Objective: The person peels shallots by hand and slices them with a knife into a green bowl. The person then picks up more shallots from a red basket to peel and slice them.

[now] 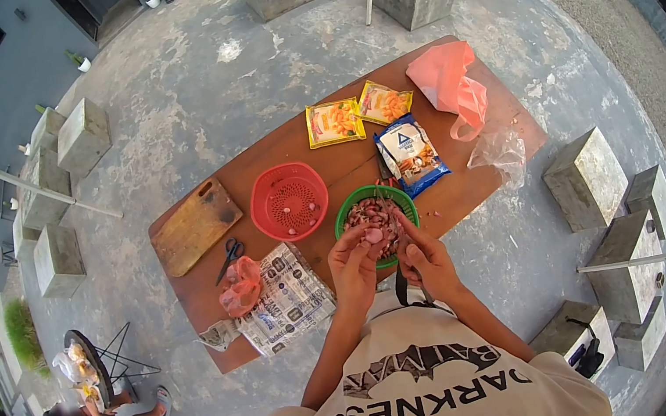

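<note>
Above the round green plastic basket [372, 189] of reddish shallots, at the near edge of the brown wooden tabletop [343, 166], the left hand [354, 265] pinches a small pink peeled shallot [374, 235] in its fingertips. The right hand [429, 262] touches the same shallot with its thumb; whether its curled fingers grip anything, I cannot tell. A round red plastic colander [289, 202] sits just beside the basket.

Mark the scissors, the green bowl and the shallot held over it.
scissors [229, 258]: head view, near the pivot.
green bowl [399, 195]: head view, on its far right rim.
shallot [374, 235]: head view, on its pale pink face.
</note>
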Tool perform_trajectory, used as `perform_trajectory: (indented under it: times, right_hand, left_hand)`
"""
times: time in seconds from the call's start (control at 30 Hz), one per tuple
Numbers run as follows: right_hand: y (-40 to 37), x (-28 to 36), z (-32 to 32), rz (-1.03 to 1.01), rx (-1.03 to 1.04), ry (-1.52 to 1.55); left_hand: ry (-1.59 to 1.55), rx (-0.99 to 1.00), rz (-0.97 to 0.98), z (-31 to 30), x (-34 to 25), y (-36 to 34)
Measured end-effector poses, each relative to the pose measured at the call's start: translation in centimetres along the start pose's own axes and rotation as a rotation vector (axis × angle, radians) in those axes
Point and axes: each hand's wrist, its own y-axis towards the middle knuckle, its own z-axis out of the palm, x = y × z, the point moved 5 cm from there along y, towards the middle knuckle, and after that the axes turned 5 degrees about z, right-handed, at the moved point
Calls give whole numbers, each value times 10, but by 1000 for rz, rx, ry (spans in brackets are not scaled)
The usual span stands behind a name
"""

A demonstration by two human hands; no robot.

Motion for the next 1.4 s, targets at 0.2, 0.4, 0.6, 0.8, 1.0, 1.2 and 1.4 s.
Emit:
perform_trajectory:
  times: [0.2, 0.4, 0.6, 0.8, 1.0, 1.2, 1.4]
  right_hand:
    - [1, -2, 1, -5, -50, -252]
    - [4, 8, 7, -9, -65, -628]
    - [7, 6, 2, -265, -122, -699]
    - [6, -22, -13, 86, -70, -12]
    - [15, -17, -25, 98, -159, -4]
    - [38, -81, -95, 296, -304, -67]
    - [48, -119, -120, 405, -396, -183]
  left_hand:
    - [86, 51, 20, -1, 1, 0]
    - [309, 27, 142, -1, -7, -3]
    - [566, 119, 388, 9, -19, -9]
    - [653, 138, 385, 17, -19, -8]
    - [576, 25, 249, -12, -6, 13]
    - [955, -93, 33, -121, 45, 53]
    - [1090, -333, 220, -184, 4, 99]
